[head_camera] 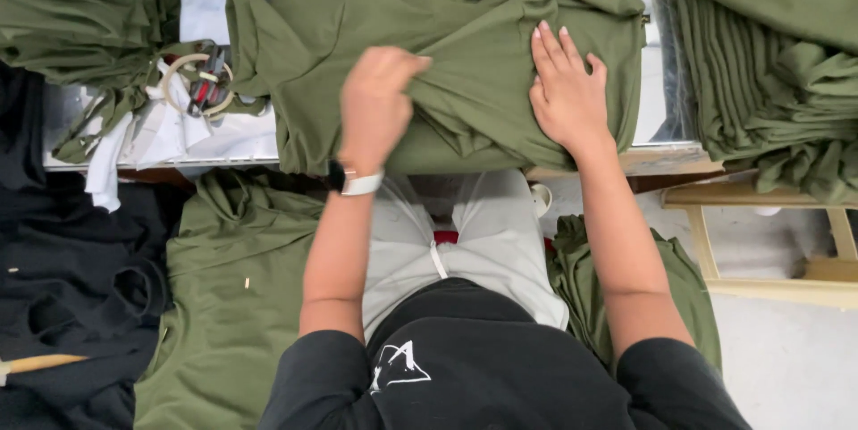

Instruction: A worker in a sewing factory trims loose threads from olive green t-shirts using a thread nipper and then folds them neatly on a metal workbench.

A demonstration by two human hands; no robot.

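An olive-green shirt [474,28] lies spread on the desk [666,104], collar away from the person. The left hand [375,104] is closed on a bunched fold of its fabric near the middle, a watch with a white band [357,183] on the wrist. The right hand [566,90] lies open and flat on the cloth, fingers together. A stack of folded green garments [760,99] sits to the right. What seems to be scissors and a tape roll [201,81] lies left of the shirt.
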